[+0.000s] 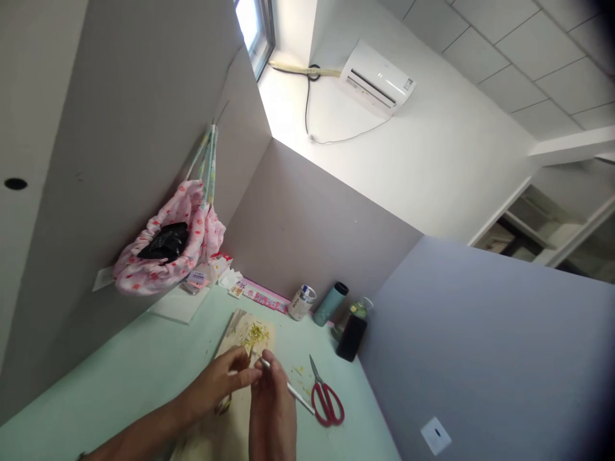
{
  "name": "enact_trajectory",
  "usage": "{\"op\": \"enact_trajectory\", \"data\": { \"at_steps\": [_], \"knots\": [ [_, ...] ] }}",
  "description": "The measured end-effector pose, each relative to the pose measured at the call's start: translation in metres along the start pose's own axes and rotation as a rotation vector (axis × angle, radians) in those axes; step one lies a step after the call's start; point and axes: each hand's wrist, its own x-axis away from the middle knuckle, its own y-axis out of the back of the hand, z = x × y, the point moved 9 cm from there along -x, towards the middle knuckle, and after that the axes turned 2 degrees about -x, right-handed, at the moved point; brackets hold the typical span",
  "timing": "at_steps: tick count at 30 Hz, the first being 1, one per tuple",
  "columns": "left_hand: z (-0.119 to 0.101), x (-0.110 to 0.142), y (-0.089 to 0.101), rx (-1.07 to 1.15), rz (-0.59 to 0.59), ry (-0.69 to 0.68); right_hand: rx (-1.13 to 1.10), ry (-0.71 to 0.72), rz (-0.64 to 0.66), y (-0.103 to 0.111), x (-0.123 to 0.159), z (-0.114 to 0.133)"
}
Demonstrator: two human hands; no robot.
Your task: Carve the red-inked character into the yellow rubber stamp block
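My right hand (273, 390) is closed around a thin white stick-like tool (302, 398), whose long end points down to the right toward the scissors. Close beside it, my left hand (228, 376) has its thumb and fingers curled together, the thumb reaching to the right hand. Whatever it pinches is too small to make out. Both hands are over a pale board (234, 328), on which a whitish crumpled sheet carries a pile of yellow-green shavings (257, 334). A small brownish, shiny object (223, 404) shows partly below my left wrist.
Red-handled scissors (327, 400) lie open on the pale green table (355, 410), near yellow scraps (298, 370). Along the back stand a can (302, 302), a teal bottle (330, 304) and a black phone-like object (352, 337). A pink cloth bag (168, 246) hangs at left.
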Motion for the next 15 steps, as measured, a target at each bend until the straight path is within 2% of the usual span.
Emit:
{"op": "enact_trajectory", "data": {
  "at_steps": [3, 7, 10, 15],
  "knots": [
    [-0.002, -0.002, 0.017, -0.09, -0.119, -0.015, -0.107, -0.117, 0.017, -0.002, -0.01, -0.014],
    [-0.005, -0.001, 0.024, -0.158, -0.153, -0.017, -0.18, -0.156, 0.028, -0.005, -0.02, -0.021],
    [0.001, -0.001, 0.018, -0.206, -0.137, -0.008, -0.228, -0.165, 0.046, -0.006, -0.025, -0.015],
    [0.015, 0.0, -0.001, -0.298, -0.086, 0.01, -0.288, -0.144, 0.071, -0.002, -0.032, 0.011]
  ]
}}
